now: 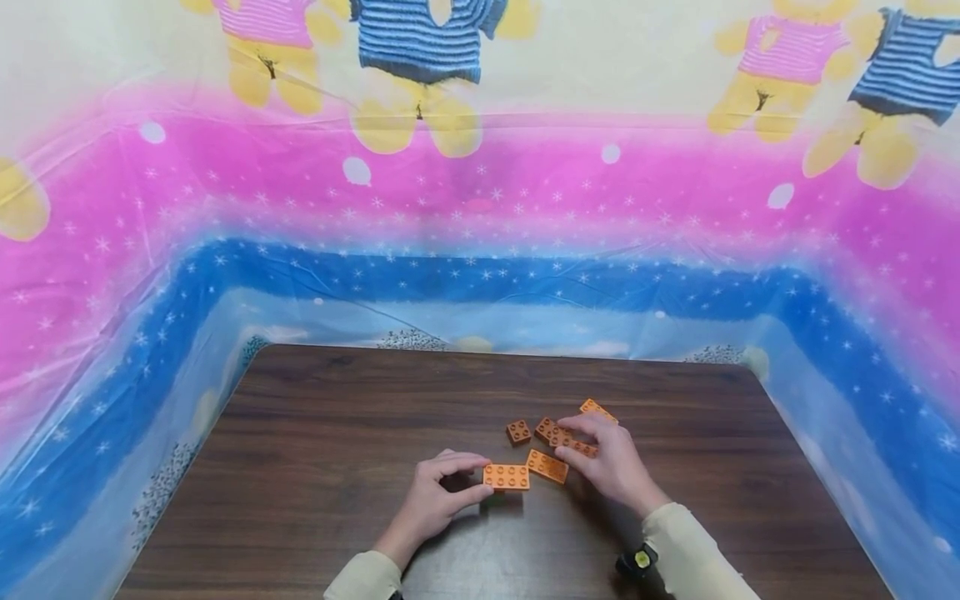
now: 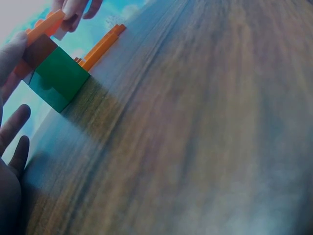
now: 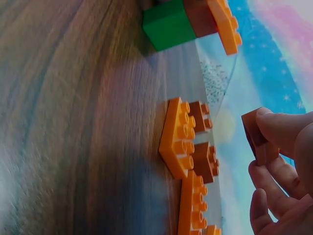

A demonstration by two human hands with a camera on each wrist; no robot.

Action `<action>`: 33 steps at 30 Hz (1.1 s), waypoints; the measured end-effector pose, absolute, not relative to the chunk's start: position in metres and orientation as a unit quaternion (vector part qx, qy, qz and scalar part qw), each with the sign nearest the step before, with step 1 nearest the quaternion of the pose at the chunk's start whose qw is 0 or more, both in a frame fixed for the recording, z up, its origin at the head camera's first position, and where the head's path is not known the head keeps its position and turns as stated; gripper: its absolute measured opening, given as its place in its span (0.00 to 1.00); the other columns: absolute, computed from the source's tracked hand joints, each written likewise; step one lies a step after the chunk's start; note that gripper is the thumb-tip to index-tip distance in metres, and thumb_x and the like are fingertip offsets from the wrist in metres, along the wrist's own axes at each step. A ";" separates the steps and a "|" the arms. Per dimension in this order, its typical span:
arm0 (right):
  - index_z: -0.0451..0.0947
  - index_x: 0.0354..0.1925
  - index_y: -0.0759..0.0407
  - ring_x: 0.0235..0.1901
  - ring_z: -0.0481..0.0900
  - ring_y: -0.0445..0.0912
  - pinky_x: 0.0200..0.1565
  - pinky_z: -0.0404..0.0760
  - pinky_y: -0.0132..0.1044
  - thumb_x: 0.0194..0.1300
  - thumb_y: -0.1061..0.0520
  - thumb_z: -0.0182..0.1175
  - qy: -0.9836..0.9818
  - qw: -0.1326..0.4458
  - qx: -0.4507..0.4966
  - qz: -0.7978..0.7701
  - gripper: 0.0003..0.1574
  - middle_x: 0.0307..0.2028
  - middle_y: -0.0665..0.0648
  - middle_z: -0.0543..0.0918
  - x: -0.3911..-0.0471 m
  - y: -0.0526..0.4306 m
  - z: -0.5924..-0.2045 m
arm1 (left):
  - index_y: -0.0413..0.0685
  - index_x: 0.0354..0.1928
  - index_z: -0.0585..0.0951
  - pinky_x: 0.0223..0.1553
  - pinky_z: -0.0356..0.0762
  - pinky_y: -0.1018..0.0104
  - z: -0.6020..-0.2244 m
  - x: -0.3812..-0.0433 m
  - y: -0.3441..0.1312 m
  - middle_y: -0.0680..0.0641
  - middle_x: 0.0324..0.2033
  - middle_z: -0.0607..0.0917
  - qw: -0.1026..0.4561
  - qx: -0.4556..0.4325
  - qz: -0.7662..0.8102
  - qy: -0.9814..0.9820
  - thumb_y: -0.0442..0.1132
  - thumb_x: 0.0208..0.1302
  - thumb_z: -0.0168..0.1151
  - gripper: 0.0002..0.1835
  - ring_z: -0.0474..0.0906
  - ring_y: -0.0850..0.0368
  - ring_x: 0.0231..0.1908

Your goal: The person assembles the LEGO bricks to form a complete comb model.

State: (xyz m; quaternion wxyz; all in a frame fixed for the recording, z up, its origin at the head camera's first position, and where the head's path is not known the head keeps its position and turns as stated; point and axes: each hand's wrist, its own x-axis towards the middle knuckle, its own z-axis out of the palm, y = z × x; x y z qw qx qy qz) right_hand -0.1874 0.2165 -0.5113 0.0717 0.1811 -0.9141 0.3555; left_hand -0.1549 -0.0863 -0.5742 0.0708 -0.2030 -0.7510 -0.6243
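Observation:
My left hand pinches the end of an orange building brick between thumb and fingers. That brick tops a small stack, with a brown brick under it and a green block at the bottom on the table. To the right of the stack, my right hand holds a brown brick by thumb and fingertips, raised off the table. Beneath and around it lie an orange brick, a small square brown brick and another brown brick, partly hidden.
Behind my right hand another orange brick lies on the dark wood table. A printed cloth hangs round the table's back and sides. A black band is on the right wrist.

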 end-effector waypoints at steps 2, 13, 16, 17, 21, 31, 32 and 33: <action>0.86 0.58 0.54 0.53 0.85 0.50 0.51 0.86 0.51 0.63 0.54 0.77 -0.913 0.075 0.187 0.356 0.25 0.56 0.52 0.87 -0.185 0.216 -0.511 | 0.55 0.50 0.91 0.53 0.80 0.58 -0.575 -0.155 -0.086 0.55 0.48 0.91 0.072 -0.204 -0.625 -0.750 0.42 0.58 0.81 0.17 0.84 0.48 0.48; 0.85 0.60 0.55 0.55 0.85 0.48 0.53 0.85 0.52 0.64 0.54 0.77 -0.904 0.072 0.190 0.376 0.27 0.55 0.50 0.87 -0.173 0.208 -0.508 | 0.50 0.51 0.91 0.54 0.80 0.60 -0.575 -0.155 -0.086 0.57 0.48 0.91 0.066 -0.197 -0.622 -0.755 0.43 0.58 0.81 0.18 0.84 0.54 0.48; 0.85 0.60 0.55 0.54 0.85 0.48 0.54 0.85 0.51 0.63 0.54 0.78 -0.902 0.074 0.189 0.381 0.28 0.55 0.49 0.87 -0.171 0.204 -0.508 | 0.49 0.50 0.91 0.54 0.79 0.63 -0.575 -0.155 -0.085 0.56 0.48 0.91 0.070 -0.196 -0.623 -0.754 0.42 0.58 0.82 0.18 0.84 0.54 0.48; 0.85 0.60 0.55 0.54 0.85 0.47 0.54 0.85 0.52 0.62 0.54 0.78 -0.901 0.073 0.188 0.384 0.28 0.55 0.49 0.87 -0.171 0.203 -0.508 | 0.49 0.50 0.91 0.54 0.78 0.64 -0.575 -0.155 -0.085 0.56 0.48 0.91 0.071 -0.196 -0.624 -0.753 0.42 0.58 0.82 0.18 0.84 0.55 0.48; 0.85 0.60 0.55 0.54 0.85 0.47 0.55 0.85 0.51 0.62 0.54 0.78 -0.897 0.071 0.191 0.393 0.29 0.55 0.48 0.87 -0.169 0.199 -0.507 | 0.48 0.51 0.91 0.55 0.78 0.66 -0.574 -0.155 -0.085 0.55 0.48 0.91 0.071 -0.198 -0.625 -0.752 0.41 0.58 0.82 0.18 0.84 0.58 0.49; 0.86 0.57 0.53 0.51 0.86 0.46 0.54 0.86 0.50 0.62 0.55 0.78 -0.872 0.056 0.204 0.441 0.25 0.52 0.47 0.86 -0.164 0.188 -0.502 | 0.48 0.51 0.91 0.54 0.80 0.60 -0.574 -0.155 -0.085 0.56 0.48 0.91 0.065 -0.193 -0.625 -0.753 0.42 0.58 0.82 0.19 0.84 0.53 0.49; 0.86 0.57 0.53 0.51 0.86 0.45 0.53 0.86 0.50 0.62 0.55 0.78 -0.871 0.054 0.204 0.443 0.25 0.51 0.46 0.86 -0.164 0.186 -0.501 | 0.48 0.51 0.91 0.53 0.81 0.60 -0.574 -0.155 -0.085 0.55 0.48 0.91 0.065 -0.195 -0.626 -0.753 0.42 0.58 0.82 0.18 0.84 0.51 0.49; 0.86 0.57 0.53 0.51 0.86 0.45 0.53 0.86 0.50 0.62 0.55 0.78 -0.869 0.054 0.206 0.446 0.25 0.51 0.46 0.85 -0.163 0.185 -0.501 | 0.48 0.51 0.91 0.53 0.81 0.59 -0.574 -0.156 -0.085 0.55 0.48 0.91 0.067 -0.196 -0.626 -0.752 0.41 0.58 0.82 0.18 0.84 0.50 0.49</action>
